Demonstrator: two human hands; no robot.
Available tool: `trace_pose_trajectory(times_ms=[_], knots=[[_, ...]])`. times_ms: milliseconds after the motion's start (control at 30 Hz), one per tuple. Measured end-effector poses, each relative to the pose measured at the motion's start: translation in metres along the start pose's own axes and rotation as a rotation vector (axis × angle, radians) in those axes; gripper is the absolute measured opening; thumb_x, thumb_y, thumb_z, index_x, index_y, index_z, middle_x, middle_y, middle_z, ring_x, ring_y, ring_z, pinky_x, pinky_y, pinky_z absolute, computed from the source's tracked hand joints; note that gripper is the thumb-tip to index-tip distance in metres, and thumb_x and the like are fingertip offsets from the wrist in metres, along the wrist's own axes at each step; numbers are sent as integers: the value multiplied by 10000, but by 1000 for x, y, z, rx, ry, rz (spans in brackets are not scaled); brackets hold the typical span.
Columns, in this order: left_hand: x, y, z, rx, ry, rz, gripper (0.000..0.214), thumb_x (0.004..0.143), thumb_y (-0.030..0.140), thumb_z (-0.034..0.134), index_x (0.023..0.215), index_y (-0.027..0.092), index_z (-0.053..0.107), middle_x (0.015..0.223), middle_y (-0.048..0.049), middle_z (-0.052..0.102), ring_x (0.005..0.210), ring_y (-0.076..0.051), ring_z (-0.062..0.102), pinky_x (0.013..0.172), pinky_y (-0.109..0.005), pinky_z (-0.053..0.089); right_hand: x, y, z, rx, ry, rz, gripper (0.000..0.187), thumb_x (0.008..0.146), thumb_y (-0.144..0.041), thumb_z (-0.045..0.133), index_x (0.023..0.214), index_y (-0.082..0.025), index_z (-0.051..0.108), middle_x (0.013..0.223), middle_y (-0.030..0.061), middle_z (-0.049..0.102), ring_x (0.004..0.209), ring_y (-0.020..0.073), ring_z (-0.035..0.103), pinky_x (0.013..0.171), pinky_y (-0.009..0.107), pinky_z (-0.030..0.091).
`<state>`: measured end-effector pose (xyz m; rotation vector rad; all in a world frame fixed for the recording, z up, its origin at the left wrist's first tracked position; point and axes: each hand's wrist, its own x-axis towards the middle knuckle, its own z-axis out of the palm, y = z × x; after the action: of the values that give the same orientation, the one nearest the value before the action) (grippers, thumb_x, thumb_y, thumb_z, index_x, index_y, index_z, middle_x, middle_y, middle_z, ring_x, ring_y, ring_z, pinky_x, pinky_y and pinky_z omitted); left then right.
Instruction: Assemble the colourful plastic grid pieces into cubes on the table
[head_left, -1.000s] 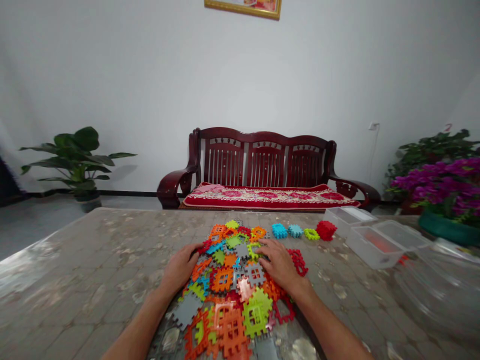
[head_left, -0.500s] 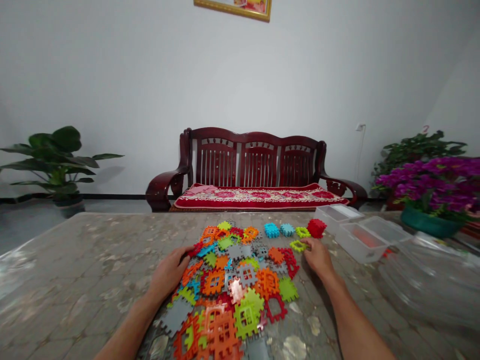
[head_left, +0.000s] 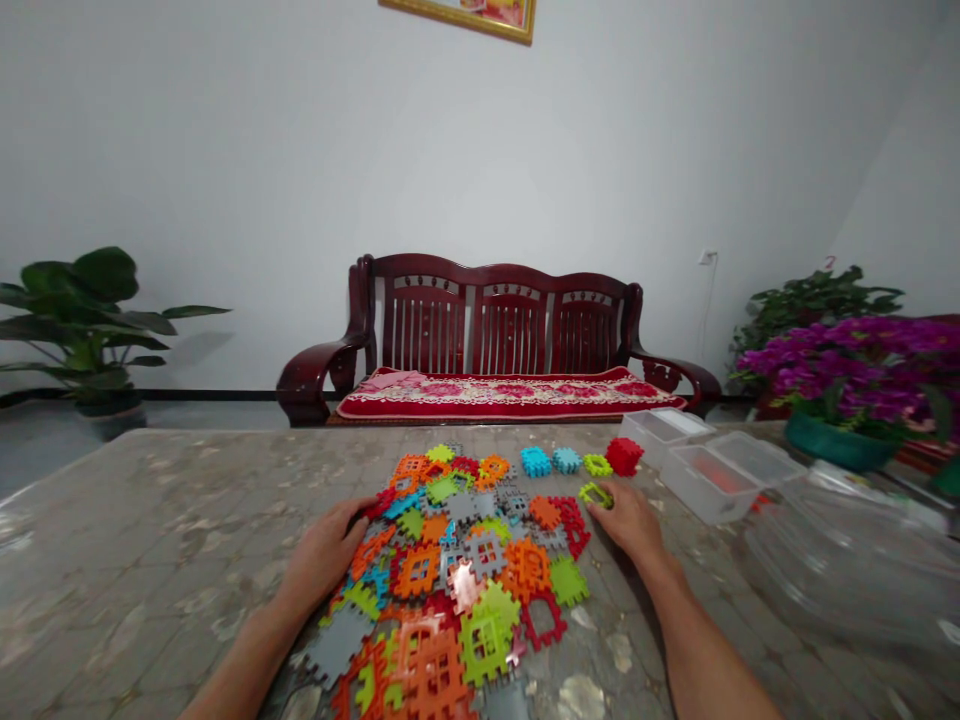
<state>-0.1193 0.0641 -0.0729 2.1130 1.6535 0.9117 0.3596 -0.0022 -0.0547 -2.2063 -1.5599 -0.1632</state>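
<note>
My right hand (head_left: pixel 630 520) pinches a lime-green open-framed interlocking plastic piece (head_left: pixel 586 494) between thumb and fingers, tilted just off the table. Right beyond it lie a similar green frame piece (head_left: pixel 598 464) and a red stack of pieces (head_left: pixel 625 456). My left hand (head_left: pixel 326 550) rests at the left edge of the pile of interlocking plastic pieces (head_left: pixel 420 570), fingers stretched out and apart. Its fingertips touch or nearly touch a red piece (head_left: pixel 381 502). The pile mixes orange, green, grey, red and blue pieces, some solid and some window-shaped.
A blue stack (head_left: pixel 535 461) and a lighter blue stack (head_left: pixel 566 460) stand behind the pile. On the right are clear plastic boxes (head_left: pixel 709 490), a large clear lid or container (head_left: pixel 847 570) and a flower pot (head_left: pixel 840 440). A wooden sofa (head_left: pixel 480 330) stands beyond the table.
The green frame piece in my right hand has tilted up from lying nearly flat. My left hand stays at the pile's edge. The whole view has shifted slightly.
</note>
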Motion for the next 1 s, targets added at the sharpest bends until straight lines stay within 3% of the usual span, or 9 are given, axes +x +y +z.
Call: trace_pose_trajectory(times_ms=[133,267,567,733,1000], knots=[[0,0,-1,7,-1,-3,464,878,397,426,1196,226,717,1246,-54,740,1161,-267,667,1064,-430,482,7,1,-1,-29,31,70,449,819,-431,616,1211,-226,693,1125,117,724,1066,294,664,896,381,491],[0,0,-1,16,2,-14,469,876,403,421,1195,229,717,1249,-51,739,1162,-265,668,1065,-423,481,21,0,-5,-99,-40,86,528,815,-454,605,1286,-221,659,1150,150,697,1088,321,646,907,410,477],[0,-4,1,14,-1,-9,460,886,402,427,1200,231,716,1246,-52,739,1161,-268,670,1060,-424,488,48,-5,0,-105,-52,168,463,908,-390,491,1281,-191,682,1236,212,642,1135,337,615,919,431,475],[-1,-4,0,23,-11,-13,468,891,410,418,1205,225,711,1257,-53,732,1172,-269,663,1067,-424,483,55,-7,1,-149,-136,202,455,921,-422,475,1273,-235,694,1251,192,630,1143,328,611,904,420,481],[0,-6,1,16,-3,-2,459,896,397,424,1210,228,712,1252,-50,733,1171,-267,660,1065,-426,481,56,-14,-2,-176,-185,200,409,923,-309,477,1270,-274,691,1263,155,623,1156,288,603,926,370,463]])
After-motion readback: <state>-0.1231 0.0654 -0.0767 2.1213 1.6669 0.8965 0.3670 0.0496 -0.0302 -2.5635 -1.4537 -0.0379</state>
